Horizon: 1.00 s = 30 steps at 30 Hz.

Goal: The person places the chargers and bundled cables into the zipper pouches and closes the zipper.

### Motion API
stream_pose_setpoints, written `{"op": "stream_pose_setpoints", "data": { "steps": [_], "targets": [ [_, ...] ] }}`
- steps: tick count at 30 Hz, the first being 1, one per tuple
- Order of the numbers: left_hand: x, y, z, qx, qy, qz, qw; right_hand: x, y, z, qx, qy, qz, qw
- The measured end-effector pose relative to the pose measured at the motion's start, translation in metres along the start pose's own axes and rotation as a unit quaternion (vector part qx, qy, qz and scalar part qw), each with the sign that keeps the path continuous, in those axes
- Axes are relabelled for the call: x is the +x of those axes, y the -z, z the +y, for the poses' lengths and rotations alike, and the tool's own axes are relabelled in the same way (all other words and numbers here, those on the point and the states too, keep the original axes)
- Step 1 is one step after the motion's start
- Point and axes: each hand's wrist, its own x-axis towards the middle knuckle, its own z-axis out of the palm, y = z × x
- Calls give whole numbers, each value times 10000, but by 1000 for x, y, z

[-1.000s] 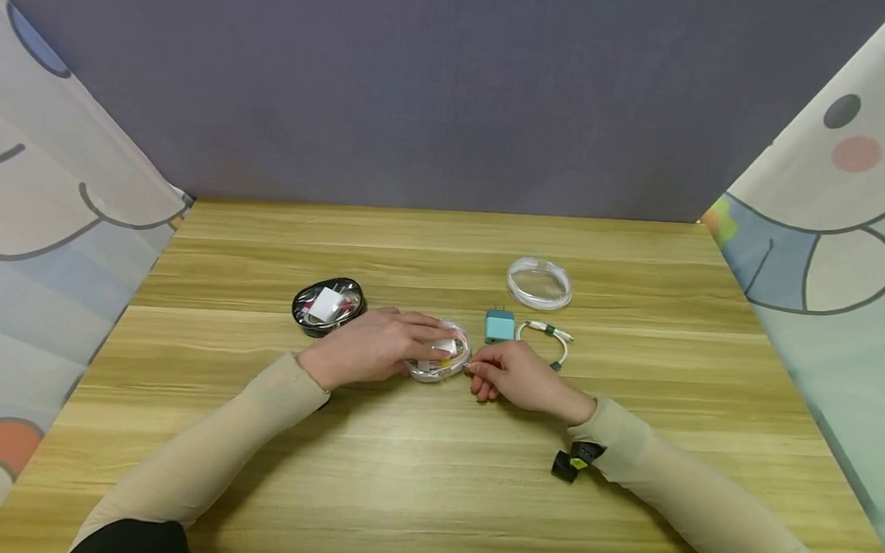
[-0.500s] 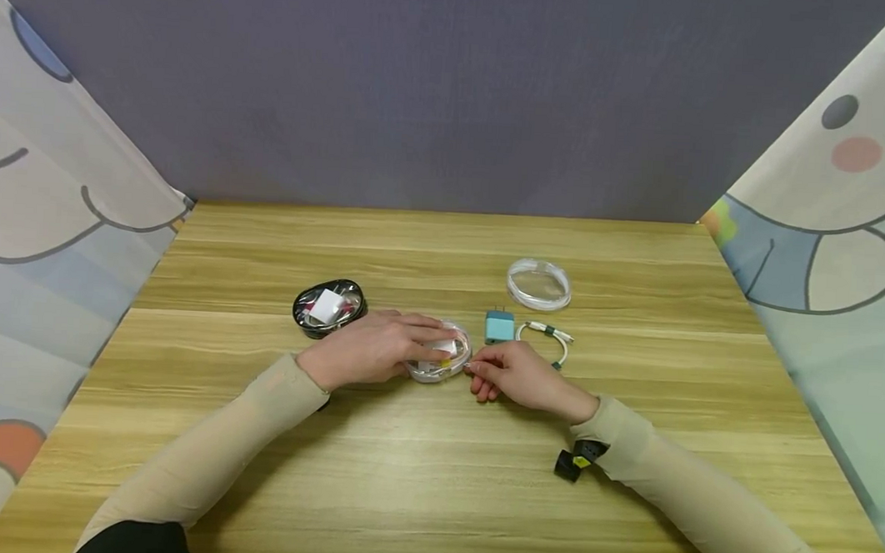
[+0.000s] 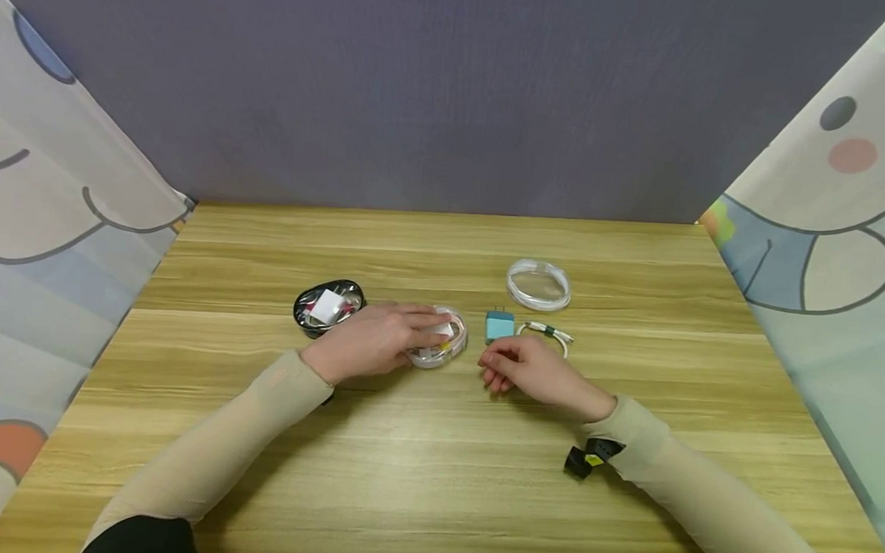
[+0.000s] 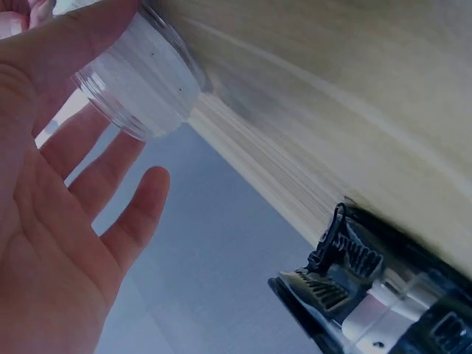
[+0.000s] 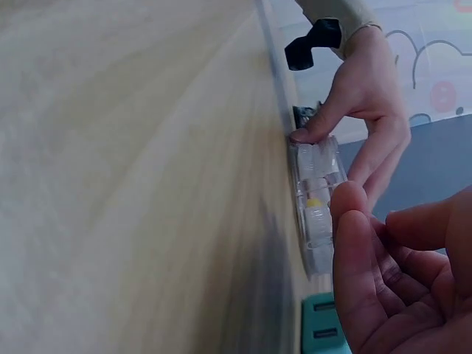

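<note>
My left hand (image 3: 379, 340) grips a clear oval case (image 3: 450, 346), fingers over its top and thumb at the near side. Through its wall show a white block, something yellow and pale cable. In the right wrist view, the case (image 5: 316, 210) lies flat on the wood under the left thumb. My right hand (image 3: 531, 369) hovers just right of it with fingers loosely curled and thumb apart from them, nothing between. Right behind that hand are a teal plug charger (image 3: 499, 325) and a coiled white cable (image 3: 552, 330), the cable partly covered by the hand.
A black-rimmed clear case (image 3: 328, 306) holding a white block and cables sits left, close to the left hand. Farther back at the right lies another clear oval case (image 3: 539, 284). A grey panel (image 3: 452, 93) closes off the table's far edge.
My right fingertips have come away from the edge of the clear case and moved slightly right. The case, under my left hand, has turned and shifted slightly back.
</note>
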Motion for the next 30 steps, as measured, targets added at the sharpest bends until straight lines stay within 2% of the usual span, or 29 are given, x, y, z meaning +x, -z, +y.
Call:
{"op": "stream_pose_setpoints", "data": {
  "steps": [4, 12, 18, 24, 30],
  "targets": [
    [2, -1, -4, 21, 252, 79, 9996, -3, 8, -2, -111, 77, 186, 9997],
    [8, -3, -11, 61, 433, 402, 9982, -4, 31, 5, -163, -78, 754, 9970],
    [11, -2, -15, 129, 674, 308, 9972, -5, 53, 7, -236, 26, 1114, 9935],
    [14, 0, -21, -70, 855, 256, 9960, -6, 78, 12, -231, 242, 1552, 9873],
    [16, 1, -25, -174, 873, 324, 9955, 0, 99, 25, -308, 358, 1944, 9798]
  ]
}}
